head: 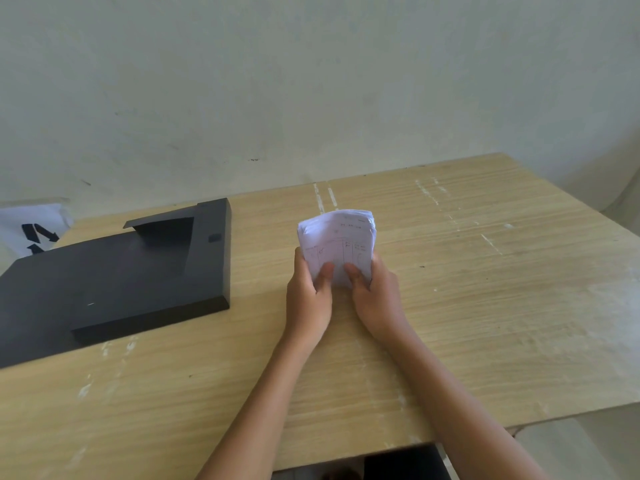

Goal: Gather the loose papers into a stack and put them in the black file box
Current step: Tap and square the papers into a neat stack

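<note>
A small stack of white papers [337, 240] with printed lines and handwriting stands upright on the wooden table [467, 306], near its middle. My left hand [308, 296] grips the stack's lower left side and my right hand [377, 296] grips its lower right side, both thumbs pressed on the front sheet. The top of the stack curls slightly away from me. The black file box [114, 278] lies flat on the table to the left of my hands, about a hand's width away, with an angled cut-out near its far end.
A white sheet or bag with black arrow marks [34, 230] sits behind the box at the far left. The wall runs along the table's far edge. The near table edge drops off at the lower right, with a dark object [405, 462] below it.
</note>
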The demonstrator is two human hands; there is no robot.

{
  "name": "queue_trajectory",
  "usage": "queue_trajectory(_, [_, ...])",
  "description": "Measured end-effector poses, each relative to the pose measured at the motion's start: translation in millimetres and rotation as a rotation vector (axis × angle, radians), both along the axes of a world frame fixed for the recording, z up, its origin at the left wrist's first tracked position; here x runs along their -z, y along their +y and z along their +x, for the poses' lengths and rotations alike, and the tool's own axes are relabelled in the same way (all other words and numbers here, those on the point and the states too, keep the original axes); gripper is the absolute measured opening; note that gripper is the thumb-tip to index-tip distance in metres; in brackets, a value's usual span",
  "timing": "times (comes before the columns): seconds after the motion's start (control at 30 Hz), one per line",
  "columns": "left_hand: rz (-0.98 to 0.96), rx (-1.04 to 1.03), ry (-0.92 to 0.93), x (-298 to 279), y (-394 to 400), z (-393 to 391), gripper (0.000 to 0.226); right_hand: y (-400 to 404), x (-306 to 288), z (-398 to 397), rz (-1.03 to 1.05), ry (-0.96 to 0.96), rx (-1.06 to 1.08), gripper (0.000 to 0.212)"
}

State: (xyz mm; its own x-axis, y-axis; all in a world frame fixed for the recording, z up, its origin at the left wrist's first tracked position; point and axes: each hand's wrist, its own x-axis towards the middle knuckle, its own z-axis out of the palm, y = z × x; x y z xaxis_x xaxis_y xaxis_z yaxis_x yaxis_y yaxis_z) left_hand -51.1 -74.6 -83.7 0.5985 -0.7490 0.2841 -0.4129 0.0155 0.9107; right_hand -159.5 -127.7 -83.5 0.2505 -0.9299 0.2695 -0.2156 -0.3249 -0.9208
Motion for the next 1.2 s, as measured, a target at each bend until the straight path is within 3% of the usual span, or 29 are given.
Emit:
queue_trajectory(0.17, [0.025, -0.028, -0.016, 2, 1, 2, 0.03, 6, -11, -4, 0.101, -0.156, -0.031, 0.025])
queue_trajectory(0.27, [-0.007, -0.015, -0.01, 1, 3, 2, 0.023, 7, -30, -11, -0.205, -0.213, 0.16, 0.052])
queue_trajectory(0.33, [-0.024, -0.015, -0.02, 2, 4, 1, 0.024, 2, -50, -14, -0.529, -0.082, 0.196, 0.057])
queue_trajectory(0.4, [-0.027, -0.019, -0.043, 3, 4, 1, 0.022, -1, -69, -13, -0.758, 0.181, 0.111, 0.061])
queue_trajectory(0.53, [-0.037, 0.015, -0.061, 5, 4, 3, 0.023, -2, -77, -5, -0.858, 0.644, -0.029, 0.06])
queue_trajectory(0.8, [-0.033, 0.079, -0.017, 0, 6, 2, 0.038, 0, -68, -4, -0.829, 0.667, -0.064, 0.053])
queue_trajectory(0.87, [-0.058, 0.075, -0.011, -2, 6, 2, 0.033, -3, -72, -3, -0.802, 0.64, -0.077, 0.054])
queue_trajectory(0.93, [-0.069, 0.073, 0.05, -6, 7, 2, 0.023, -7, -78, -5, -0.67, 0.472, -0.05, 0.058])
queue_trajectory(1.03, [-0.065, 0.084, 0.22, -13, 9, 3, 0.017, -13, -79, -12, -0.216, 0.14, 0.007, 0.069])
queue_trajectory(1.1, [-0.045, 0.095, 0.256, -17, 11, 6, 0.013, -16, -72, -17, 0.111, 0.068, -0.113, 0.055])
queue_trajectory(1.2, [0.025, 0.138, 0.26, -23, 16, 11, 0.015, -15, -57, -21, 0.229, 0.092, -0.231, 0.032])
